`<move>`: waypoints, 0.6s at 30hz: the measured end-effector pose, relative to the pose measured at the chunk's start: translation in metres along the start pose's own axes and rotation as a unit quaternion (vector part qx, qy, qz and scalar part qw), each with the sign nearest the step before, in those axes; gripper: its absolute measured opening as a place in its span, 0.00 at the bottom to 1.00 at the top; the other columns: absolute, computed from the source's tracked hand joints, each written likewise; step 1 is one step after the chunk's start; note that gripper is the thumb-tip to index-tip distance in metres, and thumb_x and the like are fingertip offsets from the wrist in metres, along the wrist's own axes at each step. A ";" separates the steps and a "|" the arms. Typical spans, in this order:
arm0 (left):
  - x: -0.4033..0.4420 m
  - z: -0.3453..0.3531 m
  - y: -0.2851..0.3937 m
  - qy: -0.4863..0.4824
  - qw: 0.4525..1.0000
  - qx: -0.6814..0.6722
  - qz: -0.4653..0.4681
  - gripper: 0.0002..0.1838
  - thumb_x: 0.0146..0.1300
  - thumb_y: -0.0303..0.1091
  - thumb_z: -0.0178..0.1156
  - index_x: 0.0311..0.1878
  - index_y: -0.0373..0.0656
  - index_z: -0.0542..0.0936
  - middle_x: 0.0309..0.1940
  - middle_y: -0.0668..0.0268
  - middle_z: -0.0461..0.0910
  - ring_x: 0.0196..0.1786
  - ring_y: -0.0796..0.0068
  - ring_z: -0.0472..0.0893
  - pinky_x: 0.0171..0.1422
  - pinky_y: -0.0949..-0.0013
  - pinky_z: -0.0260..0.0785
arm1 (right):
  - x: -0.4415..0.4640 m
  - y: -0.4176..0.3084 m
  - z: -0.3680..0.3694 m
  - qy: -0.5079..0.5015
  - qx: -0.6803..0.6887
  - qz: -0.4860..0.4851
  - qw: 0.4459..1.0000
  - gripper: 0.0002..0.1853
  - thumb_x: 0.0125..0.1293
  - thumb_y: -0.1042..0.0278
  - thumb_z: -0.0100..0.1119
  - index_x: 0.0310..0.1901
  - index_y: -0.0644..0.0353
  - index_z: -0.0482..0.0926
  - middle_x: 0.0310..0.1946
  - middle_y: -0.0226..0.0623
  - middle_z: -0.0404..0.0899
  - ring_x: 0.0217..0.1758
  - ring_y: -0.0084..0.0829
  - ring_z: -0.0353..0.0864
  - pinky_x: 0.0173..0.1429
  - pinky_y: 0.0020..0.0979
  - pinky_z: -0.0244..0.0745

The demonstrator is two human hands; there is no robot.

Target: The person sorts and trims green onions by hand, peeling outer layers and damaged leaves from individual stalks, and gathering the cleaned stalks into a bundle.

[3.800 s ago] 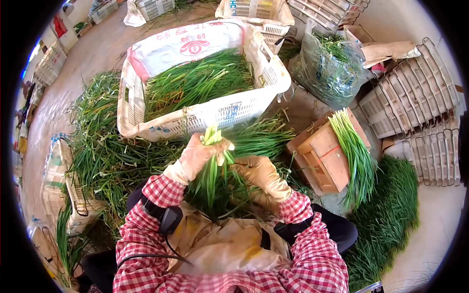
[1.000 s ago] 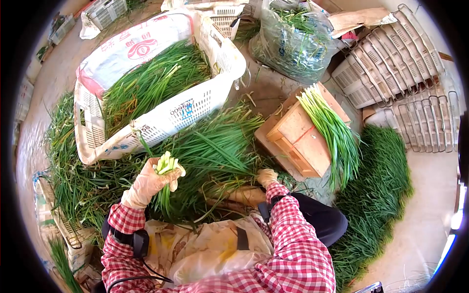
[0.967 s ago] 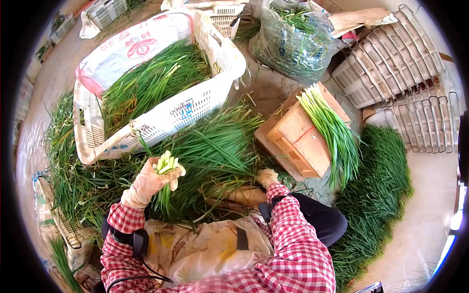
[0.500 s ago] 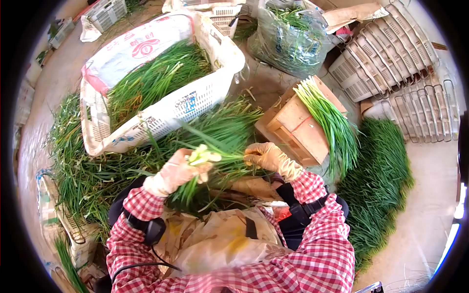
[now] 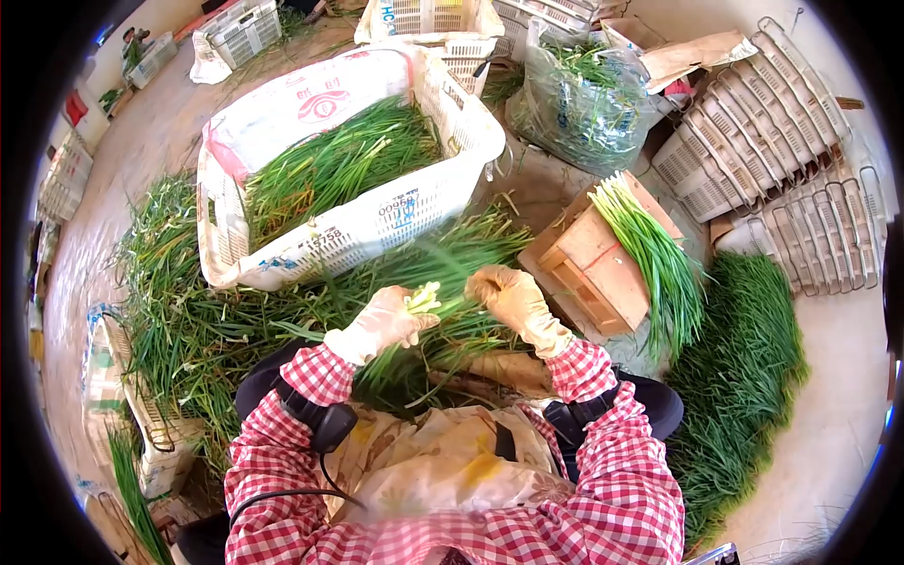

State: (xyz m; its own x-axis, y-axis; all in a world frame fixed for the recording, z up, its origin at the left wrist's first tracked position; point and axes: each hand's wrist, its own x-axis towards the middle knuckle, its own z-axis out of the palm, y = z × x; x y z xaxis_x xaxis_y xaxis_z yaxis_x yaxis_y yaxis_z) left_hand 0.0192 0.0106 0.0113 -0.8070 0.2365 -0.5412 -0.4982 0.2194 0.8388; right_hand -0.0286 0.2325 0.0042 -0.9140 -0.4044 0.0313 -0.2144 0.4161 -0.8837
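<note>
My left hand point(image 5: 381, 325), in a pale glove, is closed around a small bunch of garlic chives point(image 5: 424, 298); their whitish stalk ends stick out past the thumb. To the right of it, my gloved right hand point(image 5: 516, 301) is held with its fingers curled and pinched together. Blurred green blades lie around its fingertips, and what it grips cannot be made out. Beneath both hands spreads a loose heap of green leaves point(image 5: 198, 320). A neat bundle of chives point(image 5: 650, 254) rests across a wooden box point(image 5: 589, 264) just beyond my right hand.
A white plastic crate point(image 5: 358, 231) holding more chives and a printed sack stands ahead to the left. Behind the box sit a clear bag of leaves point(image 5: 584, 118) and stacked crates point(image 5: 744, 122). A long row of chives point(image 5: 744, 395) lies on the floor at right.
My right hand has lifted slightly and turned, its fingers curling away from the bunch. My left hand keeps its hold on the chives. The whole view has shifted a little.
</note>
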 end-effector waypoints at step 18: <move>-0.011 -0.019 0.011 0.084 0.996 0.017 -0.037 0.12 0.56 0.31 0.66 0.31 0.33 0.74 0.17 0.64 0.75 0.16 0.75 0.75 0.18 0.73 0.67 | -0.009 0.059 -0.005 -0.092 -0.292 0.111 0.945 0.21 0.62 0.60 0.55 0.51 0.68 0.73 0.40 0.48 0.81 0.43 0.42 0.82 0.46 0.36 0.77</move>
State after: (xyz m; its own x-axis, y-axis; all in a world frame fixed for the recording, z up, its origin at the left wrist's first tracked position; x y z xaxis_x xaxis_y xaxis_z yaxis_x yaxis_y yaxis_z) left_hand 0.0166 -0.0078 0.0276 -0.8120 0.0570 -0.5809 -0.5490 0.2634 0.7932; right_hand -0.0347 0.2645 -0.0459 -0.8950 -0.3665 -0.2542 -0.2267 0.8646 -0.4484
